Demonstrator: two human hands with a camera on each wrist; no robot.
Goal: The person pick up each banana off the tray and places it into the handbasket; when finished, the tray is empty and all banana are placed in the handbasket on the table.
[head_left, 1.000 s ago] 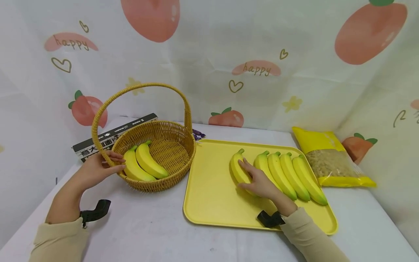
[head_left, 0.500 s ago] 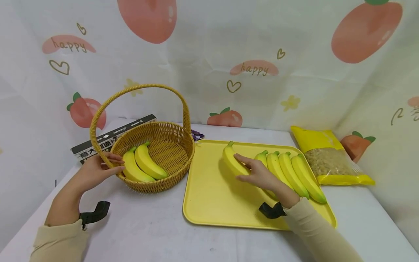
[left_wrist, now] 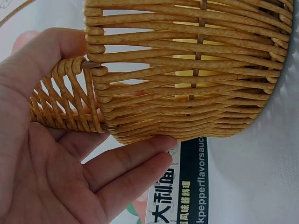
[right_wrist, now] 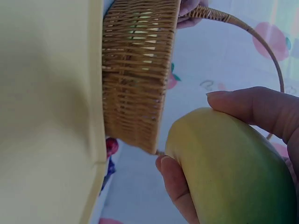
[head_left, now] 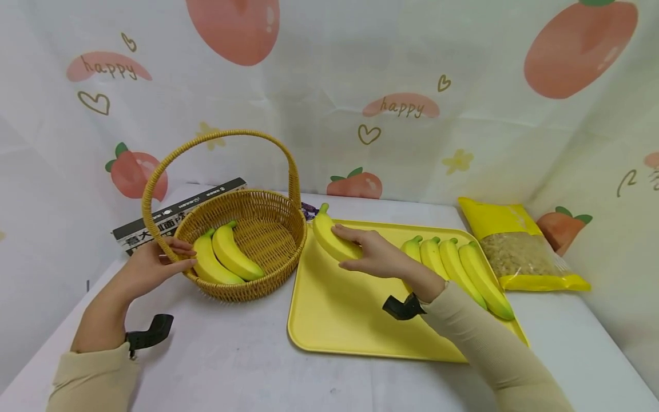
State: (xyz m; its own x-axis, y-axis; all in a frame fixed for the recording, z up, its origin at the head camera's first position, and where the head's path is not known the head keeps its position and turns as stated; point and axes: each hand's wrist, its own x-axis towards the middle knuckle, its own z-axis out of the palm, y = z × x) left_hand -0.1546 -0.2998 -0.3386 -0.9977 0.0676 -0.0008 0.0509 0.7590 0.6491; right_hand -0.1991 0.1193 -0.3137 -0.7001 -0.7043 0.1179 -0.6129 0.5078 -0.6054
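Observation:
My right hand [head_left: 374, 253] grips a yellow banana [head_left: 332, 237] between thumb and fingers, above the left part of the yellow tray [head_left: 329, 337]. The banana's stem end points toward the wicker basket [head_left: 247, 294]; in the right wrist view its greenish end [right_wrist: 275, 200] lies near the palm. With my left hand [head_left: 154, 266] I hold the basket's left side at the foot of its tall handle [head_left: 221, 135]. In the left wrist view, that handle foot [left_wrist: 65, 95] passes between thumb and fingers. Two bananas [head_left: 234, 252] lie inside the basket, at its left.
Several bananas [head_left: 476, 280] lie side by side on the tray's right part, partly hidden by my right arm. A yellow pasta bag [head_left: 525, 252] lies beyond the tray's right edge. Behind the basket are a dark-and-white box [head_left: 180, 209] and purple wrapped pieces [head_left: 309, 210].
My right hand has lifted the banana off the tray and carried it left, up to near the basket's right rim. My left hand has stayed on the basket.

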